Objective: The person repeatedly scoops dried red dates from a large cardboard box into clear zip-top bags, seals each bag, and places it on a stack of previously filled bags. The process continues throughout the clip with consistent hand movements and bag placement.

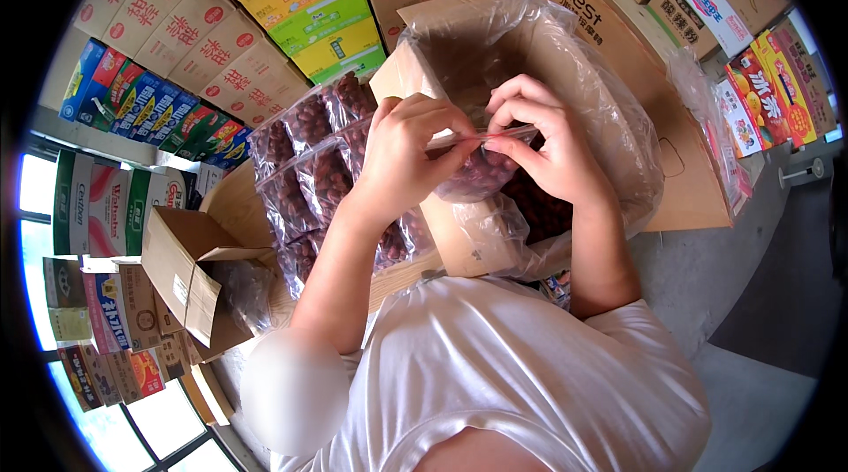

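My left hand (408,147) and my right hand (549,138) are raised over an open cardboard box. Between them they pinch the top strip of a clear zip bag of dates (477,177), thumbs and fingertips close together along its reddish edge. The bag hangs below the fingers, and dark red dates show through it. Under my right hand, loose dates (541,210) lie in the box, which has a clear plastic liner (632,141) folded out over its sides. To the left, several filled bags of dates (320,179) stand in rows on a wooden table.
A small open carton (190,269) stands at the left, with a crumpled clear bag (245,291) beside it. Stacked brown cartons (212,52) and yellow-green boxes (309,8) line the back. A large flat-sided carton (685,154) and colourful packages (768,88) are at the right.
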The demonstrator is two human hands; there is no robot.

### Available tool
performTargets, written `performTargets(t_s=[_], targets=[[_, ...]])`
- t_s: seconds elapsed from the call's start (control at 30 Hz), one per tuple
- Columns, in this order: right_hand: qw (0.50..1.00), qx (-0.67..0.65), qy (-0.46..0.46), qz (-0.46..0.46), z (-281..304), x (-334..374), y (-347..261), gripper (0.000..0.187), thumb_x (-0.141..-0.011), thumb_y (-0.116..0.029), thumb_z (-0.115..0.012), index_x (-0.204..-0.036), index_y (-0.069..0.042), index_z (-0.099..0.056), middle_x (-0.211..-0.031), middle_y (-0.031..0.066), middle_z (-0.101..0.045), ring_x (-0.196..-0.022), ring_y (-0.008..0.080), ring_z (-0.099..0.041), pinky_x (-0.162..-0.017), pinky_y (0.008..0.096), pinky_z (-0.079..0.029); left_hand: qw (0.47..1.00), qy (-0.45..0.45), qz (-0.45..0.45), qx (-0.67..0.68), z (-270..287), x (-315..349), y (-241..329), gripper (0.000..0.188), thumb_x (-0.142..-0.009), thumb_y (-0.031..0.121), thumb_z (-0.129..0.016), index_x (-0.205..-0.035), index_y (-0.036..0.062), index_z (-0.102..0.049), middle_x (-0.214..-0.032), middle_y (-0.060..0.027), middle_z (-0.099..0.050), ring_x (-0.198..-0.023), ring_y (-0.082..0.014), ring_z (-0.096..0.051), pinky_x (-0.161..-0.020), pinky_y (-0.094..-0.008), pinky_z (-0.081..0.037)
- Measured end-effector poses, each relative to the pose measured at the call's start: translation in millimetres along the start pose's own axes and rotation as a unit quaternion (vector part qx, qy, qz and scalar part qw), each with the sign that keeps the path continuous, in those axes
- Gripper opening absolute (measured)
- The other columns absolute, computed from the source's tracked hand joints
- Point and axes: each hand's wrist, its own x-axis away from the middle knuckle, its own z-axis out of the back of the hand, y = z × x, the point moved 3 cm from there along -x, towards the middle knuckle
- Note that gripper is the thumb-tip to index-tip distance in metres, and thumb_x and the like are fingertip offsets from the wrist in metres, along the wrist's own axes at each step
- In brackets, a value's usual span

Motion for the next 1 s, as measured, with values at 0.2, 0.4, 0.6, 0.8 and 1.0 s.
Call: performTargets(t_s=[0.2, 0.4, 0.6, 0.8, 1.0], targets=[[0.999, -0.039, 0.022, -0.026, 18.0, 10.3, 14.7, 0.014, -0.078, -0.004, -0.075, -0.082, 0.000, -0.062, -0.102, 0.0105, -0.061, -0.094, 0.0203, -0.060, -0.084, 0.0313, -0.046, 1.000, -0.014, 0.019, -0.006, 0.6, 4.4, -4.4, 0.011, -0.074, 0.011, -0.077, -0.082, 0.0098, -0.069, -0.082, -0.0018, -0.068, -0.080, -0.0215, -0.063, -0.075, -0.0343, -0.040], [0.996, -0.070, 0.029, -0.039, 15.4, 15.5, 15.6, 0.011, -0.079, -0.001, -0.074, -0.079, 0.000, -0.063, -0.091, 0.0081, -0.062, -0.087, 0.0178, -0.060, -0.079, 0.0296, -0.046, 0.998, -0.013, 0.028, -0.053, 2.1, -1.4, 10.6, 0.013, -0.073, 0.013, -0.078, -0.082, 0.0095, -0.070, -0.083, -0.0032, -0.069, -0.082, -0.0212, -0.063, -0.080, -0.0332, -0.040], [0.988, -0.126, 0.059, -0.060, 11.8, 21.1, 21.8, 0.010, -0.078, 0.003, -0.072, -0.078, 0.001, -0.063, -0.090, 0.0080, -0.063, -0.088, 0.0176, -0.060, -0.081, 0.0292, -0.046, 0.998, 0.031, 0.027, -0.038, 2.0, 9.9, 7.7, 0.018, -0.072, 0.016, -0.080, -0.085, 0.0088, -0.069, -0.087, -0.0040, -0.069, -0.086, -0.0234, -0.064, -0.085, -0.0334, -0.040], [0.984, -0.140, 0.106, -0.016, 0.1, 15.1, 9.0, 0.010, -0.076, 0.003, -0.072, -0.076, 0.000, -0.063, -0.090, 0.0083, -0.061, -0.093, 0.0196, -0.060, -0.087, 0.0319, -0.046, 0.960, 0.124, 0.098, 0.232, -15.0, 67.3, -45.5, 0.107, -0.052, 0.036, -0.095, -0.137, -0.0030, -0.041, -0.137, -0.0172, -0.049, -0.124, -0.0270, -0.050, -0.103, -0.0397, -0.041], [0.986, -0.145, 0.029, 0.076, -49.8, -14.1, -39.0, 0.013, -0.073, 0.001, -0.075, -0.077, -0.001, -0.063, -0.089, 0.0090, -0.061, -0.084, 0.0204, -0.062, -0.079, 0.0306, -0.049, 0.853, 0.063, 0.240, 0.460, -57.3, 119.3, -50.8, 0.118, -0.053, 0.027, -0.097, -0.146, 0.0005, -0.029, -0.147, -0.0177, -0.037, -0.135, -0.0262, -0.040, -0.114, -0.0422, -0.030]])
